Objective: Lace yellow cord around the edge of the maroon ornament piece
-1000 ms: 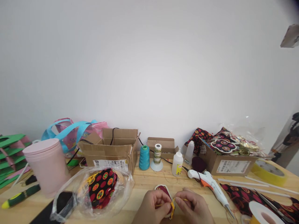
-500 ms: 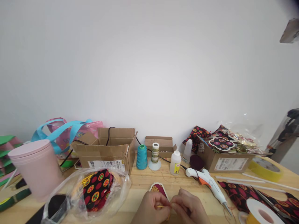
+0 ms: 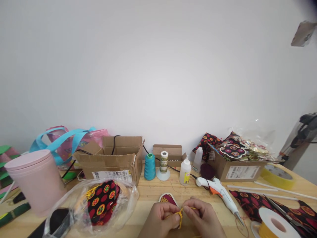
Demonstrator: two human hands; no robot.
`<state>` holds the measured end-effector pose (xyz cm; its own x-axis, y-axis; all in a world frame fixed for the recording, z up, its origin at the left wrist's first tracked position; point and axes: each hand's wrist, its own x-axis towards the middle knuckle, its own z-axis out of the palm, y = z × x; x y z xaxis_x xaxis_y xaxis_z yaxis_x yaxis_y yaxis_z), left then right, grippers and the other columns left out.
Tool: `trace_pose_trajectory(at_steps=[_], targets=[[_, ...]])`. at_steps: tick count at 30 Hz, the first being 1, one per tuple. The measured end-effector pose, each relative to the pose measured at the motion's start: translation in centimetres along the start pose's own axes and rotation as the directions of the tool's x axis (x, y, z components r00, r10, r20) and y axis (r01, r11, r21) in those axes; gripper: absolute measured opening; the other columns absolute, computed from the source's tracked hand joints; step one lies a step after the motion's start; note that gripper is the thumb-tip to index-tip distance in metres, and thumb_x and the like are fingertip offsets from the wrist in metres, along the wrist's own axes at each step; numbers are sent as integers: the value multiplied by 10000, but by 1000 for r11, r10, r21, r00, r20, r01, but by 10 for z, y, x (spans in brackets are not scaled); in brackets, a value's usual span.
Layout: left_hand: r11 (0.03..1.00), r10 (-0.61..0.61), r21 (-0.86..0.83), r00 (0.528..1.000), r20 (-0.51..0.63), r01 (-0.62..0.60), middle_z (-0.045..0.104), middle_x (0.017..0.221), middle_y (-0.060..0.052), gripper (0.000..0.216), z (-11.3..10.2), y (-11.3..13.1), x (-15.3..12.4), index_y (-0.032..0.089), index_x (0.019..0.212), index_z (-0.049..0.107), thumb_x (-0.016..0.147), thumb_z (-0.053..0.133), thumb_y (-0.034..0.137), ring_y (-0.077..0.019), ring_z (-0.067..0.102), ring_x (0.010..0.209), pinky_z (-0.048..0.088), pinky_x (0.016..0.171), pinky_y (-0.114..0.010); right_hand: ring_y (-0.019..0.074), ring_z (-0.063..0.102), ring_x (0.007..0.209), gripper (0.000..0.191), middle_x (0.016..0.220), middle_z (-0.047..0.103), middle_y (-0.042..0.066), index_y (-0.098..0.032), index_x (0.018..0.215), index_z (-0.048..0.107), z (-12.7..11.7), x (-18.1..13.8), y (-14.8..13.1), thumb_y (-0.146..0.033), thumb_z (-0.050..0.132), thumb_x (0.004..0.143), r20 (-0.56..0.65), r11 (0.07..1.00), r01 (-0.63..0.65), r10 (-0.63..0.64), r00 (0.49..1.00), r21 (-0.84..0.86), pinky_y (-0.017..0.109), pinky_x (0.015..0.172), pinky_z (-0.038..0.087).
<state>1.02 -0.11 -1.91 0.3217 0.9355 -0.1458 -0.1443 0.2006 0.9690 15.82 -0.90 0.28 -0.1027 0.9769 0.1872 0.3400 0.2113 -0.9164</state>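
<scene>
A yellow cord runs between my two hands, looped in front of the fingertips. My left hand pinches it from the left, thumb against forefinger. From the right, my right hand pinches the cord close to the other fingertips. Just behind the hands lies a dark red embroidered patch with a pale edge and yellow stitching. Its lower part is hidden by my left hand and the cord, and I cannot tell whether the cord is fastened to it.
A white glue gun lies right of my hands, near scissors and a spool of yellow cord. Behind stand a glue bottle, a teal thread cone and cardboard boxes. Left is a plastic bag holding patterned fabric.
My hands have turned slightly and their fingertips are a little further apart at the top. More of the yellow cord's loop now shows between them. The view has shifted slightly.
</scene>
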Motion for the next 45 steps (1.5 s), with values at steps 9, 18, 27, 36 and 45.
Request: trace_pose_trajectory(at_steps=[9,18,27,36,45], targets=[[993,28,118,999,-18,-25,569,507,-6,337,2,9,-2,78,639,618,535,639,398,-89,467,471,339,491,-211,128,431,518,292,540,498,7,-137,614,638,0,0,-2,-394,509,665,4,1000,-8,8,1000,8,209,480,340],[962,25,272,999,-30,-16,536,482,19,189,5,13,-4,95,610,600,609,562,280,-100,471,471,327,466,-200,97,363,465,256,489,393,-32,-150,587,652,4,0,0,-345,508,672,50,995,66,-63,997,-78,197,457,302],[976,43,213,999,26,-47,545,525,23,202,6,21,-6,109,688,615,556,629,261,-77,436,465,294,456,-177,130,443,519,301,552,515,9,-128,620,635,2,4,4,-405,520,652,-7,997,-34,35,999,70,206,474,344],[982,42,184,999,-35,-35,527,496,17,275,6,18,-5,106,610,601,549,622,374,-87,437,460,324,478,-205,123,426,512,266,539,506,5,-141,620,646,0,1,-4,-359,505,677,3,1000,12,-11,1000,-25,206,471,326],[964,27,267,999,-42,-15,436,384,62,180,2,16,-1,113,516,557,547,603,285,-58,355,371,243,407,-186,98,380,486,223,504,396,-32,-142,577,644,3,-1,-9,-276,507,691,-31,988,116,-119,992,-99,191,448,276]])
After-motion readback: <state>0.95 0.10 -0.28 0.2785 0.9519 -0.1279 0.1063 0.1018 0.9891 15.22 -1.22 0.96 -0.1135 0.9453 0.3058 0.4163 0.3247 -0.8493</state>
